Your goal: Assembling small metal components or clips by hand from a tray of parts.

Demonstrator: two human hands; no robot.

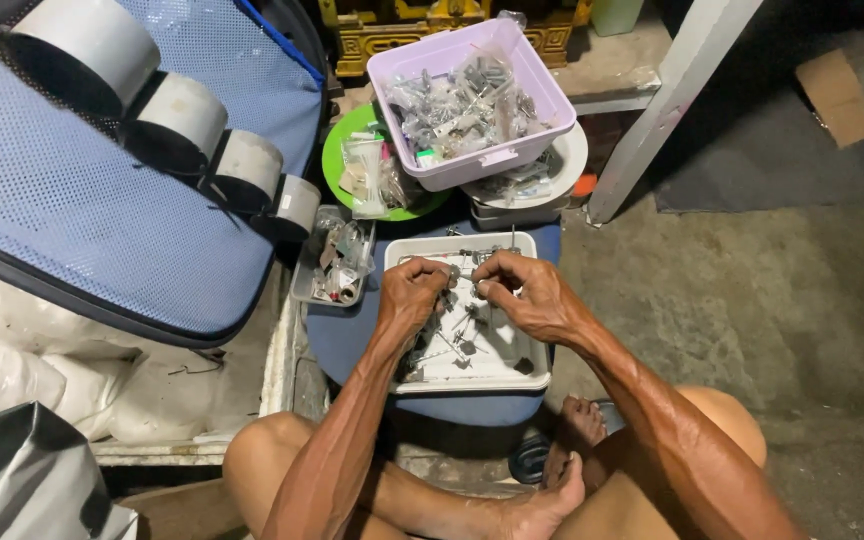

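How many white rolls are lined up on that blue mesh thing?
4, in a diagonal row on the blue mesh panel: top left, next, third, smallest lowest. More may be hidden.

There is one view only, from a camera worn on the person's head, looking steeply down and slightly forward over the bare knees. It sits close above the hands, which meet near the frame's middle over a white tray [530,372]. The concrete floor [752,300] fills the right side and a blue mesh panel [82,210] the left.

tiny part between both grips: too small to tell | white tray [527,372] middle: hidden by hands
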